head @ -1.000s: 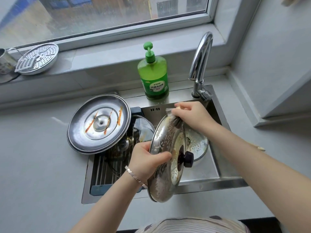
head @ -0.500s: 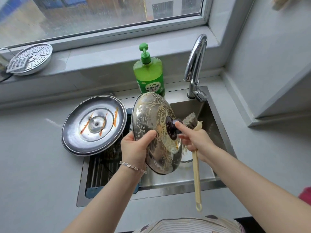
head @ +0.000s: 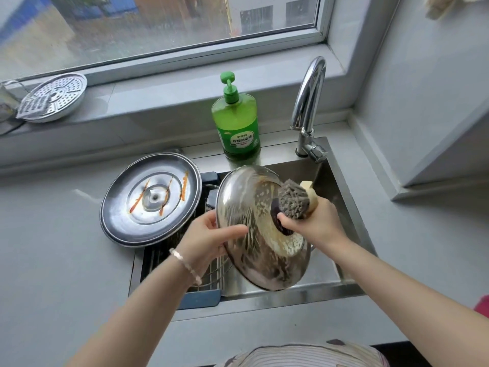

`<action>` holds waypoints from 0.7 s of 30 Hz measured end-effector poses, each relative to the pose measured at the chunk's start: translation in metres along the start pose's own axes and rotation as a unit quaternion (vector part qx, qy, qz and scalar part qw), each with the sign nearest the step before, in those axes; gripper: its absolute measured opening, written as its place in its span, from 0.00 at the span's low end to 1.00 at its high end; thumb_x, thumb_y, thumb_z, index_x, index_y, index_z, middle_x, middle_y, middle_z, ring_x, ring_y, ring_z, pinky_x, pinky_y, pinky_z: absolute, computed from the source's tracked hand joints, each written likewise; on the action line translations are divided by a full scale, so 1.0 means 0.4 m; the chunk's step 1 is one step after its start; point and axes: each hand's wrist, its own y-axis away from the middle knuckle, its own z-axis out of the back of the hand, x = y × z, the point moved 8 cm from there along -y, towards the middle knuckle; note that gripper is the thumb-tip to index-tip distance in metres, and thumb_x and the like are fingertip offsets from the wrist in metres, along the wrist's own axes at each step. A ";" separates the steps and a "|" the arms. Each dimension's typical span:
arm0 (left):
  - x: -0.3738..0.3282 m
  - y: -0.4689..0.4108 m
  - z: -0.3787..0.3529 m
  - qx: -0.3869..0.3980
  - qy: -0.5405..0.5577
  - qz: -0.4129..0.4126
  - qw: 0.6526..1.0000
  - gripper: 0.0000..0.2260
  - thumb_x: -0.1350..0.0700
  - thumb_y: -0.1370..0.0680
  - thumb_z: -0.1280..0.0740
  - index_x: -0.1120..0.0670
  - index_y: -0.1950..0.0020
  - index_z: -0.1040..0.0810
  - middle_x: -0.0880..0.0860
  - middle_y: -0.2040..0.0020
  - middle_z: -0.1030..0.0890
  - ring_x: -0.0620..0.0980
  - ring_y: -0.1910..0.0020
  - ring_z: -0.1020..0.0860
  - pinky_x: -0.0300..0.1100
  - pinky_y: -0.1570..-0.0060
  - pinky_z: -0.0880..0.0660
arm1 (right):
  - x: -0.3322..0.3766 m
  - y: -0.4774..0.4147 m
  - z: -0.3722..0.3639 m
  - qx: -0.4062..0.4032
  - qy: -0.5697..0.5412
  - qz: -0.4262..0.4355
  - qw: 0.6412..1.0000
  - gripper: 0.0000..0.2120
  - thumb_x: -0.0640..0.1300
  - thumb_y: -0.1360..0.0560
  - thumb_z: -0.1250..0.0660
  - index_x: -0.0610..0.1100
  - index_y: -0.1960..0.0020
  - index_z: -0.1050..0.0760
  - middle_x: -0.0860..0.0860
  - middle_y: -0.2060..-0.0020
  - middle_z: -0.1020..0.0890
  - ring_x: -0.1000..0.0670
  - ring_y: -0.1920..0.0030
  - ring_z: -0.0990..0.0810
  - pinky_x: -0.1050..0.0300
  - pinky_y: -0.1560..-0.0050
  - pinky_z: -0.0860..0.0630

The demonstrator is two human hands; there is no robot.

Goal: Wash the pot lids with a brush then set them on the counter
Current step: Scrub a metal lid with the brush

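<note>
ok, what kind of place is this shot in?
Likely a home kitchen: a steel sink with a chrome faucet, a green dish soap bottle behind it, and a pot lid being scrubbed with a brush.

Shiny round pot lid (head: 254, 207) with a black knob (head: 277, 221), wet and soapy, tipped up on its edge in the middle of the frame, brush (head: 293, 200) with grey bristles touching it by the knob, big steel lid (head: 150, 205) with orange streaks, lying inside up at middle left.
</note>
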 end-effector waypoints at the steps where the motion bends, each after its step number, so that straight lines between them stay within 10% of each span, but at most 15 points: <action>1: -0.007 -0.004 0.002 -0.005 0.016 0.021 1.000 0.22 0.64 0.40 0.26 0.62 0.48 0.24 0.58 0.57 0.18 0.52 0.62 0.18 0.44 0.63 0.20 | 0.021 0.008 0.000 0.011 0.020 0.041 0.999 0.11 0.47 0.38 0.22 0.48 0.59 0.22 0.51 0.62 0.18 0.52 0.58 0.21 0.61 0.58 0.27; 6: 0.000 -0.011 -0.003 -0.059 0.058 0.043 0.996 0.22 0.74 0.43 0.30 0.67 0.49 0.23 0.62 0.64 0.20 0.56 0.69 0.20 0.45 0.68 0.22 | 0.028 0.016 -0.004 0.087 -0.044 0.010 0.995 0.27 0.54 0.39 0.22 0.47 0.46 0.27 0.54 0.54 0.19 0.52 0.51 0.21 0.54 0.49 0.24; 9: 0.012 -0.008 0.008 -0.108 0.051 0.035 0.992 0.19 0.76 0.40 0.30 0.67 0.51 0.24 0.62 0.62 0.19 0.59 0.66 0.19 0.48 0.66 0.22 | 0.025 -0.005 0.022 0.087 0.093 -0.042 0.991 0.42 0.72 0.37 0.37 0.47 0.32 0.40 0.52 0.43 0.24 0.48 0.44 0.23 0.48 0.45 0.25; 12: 0.019 -0.004 -0.005 -0.125 0.054 0.029 0.990 0.15 0.77 0.39 0.31 0.65 0.56 0.22 0.62 0.63 0.19 0.59 0.66 0.20 0.49 0.63 0.21 | 0.086 0.019 -0.010 0.086 0.201 0.026 0.976 0.27 0.62 0.22 0.54 0.48 0.28 0.45 0.45 0.38 0.28 0.42 0.41 0.25 0.49 0.47 0.30; 16: 0.006 0.006 -0.016 -0.123 0.082 0.000 0.989 0.13 0.77 0.39 0.32 0.64 0.59 0.20 0.61 0.64 0.19 0.58 0.66 0.20 0.45 0.65 0.22 | 0.176 0.122 -0.071 0.109 0.170 0.160 0.966 0.22 0.57 0.20 0.50 0.55 0.28 0.42 0.53 0.45 0.28 0.49 0.47 0.24 0.53 0.53 0.31; 21: -0.012 0.012 -0.022 -0.104 0.048 -0.024 0.993 0.14 0.76 0.43 0.31 0.63 0.62 0.21 0.59 0.68 0.19 0.57 0.69 0.19 0.47 0.66 0.22 | 0.100 0.017 -0.030 0.085 0.050 0.026 0.995 0.14 0.55 0.22 0.42 0.55 0.38 0.30 0.55 0.54 0.26 0.53 0.53 0.25 0.57 0.57 0.31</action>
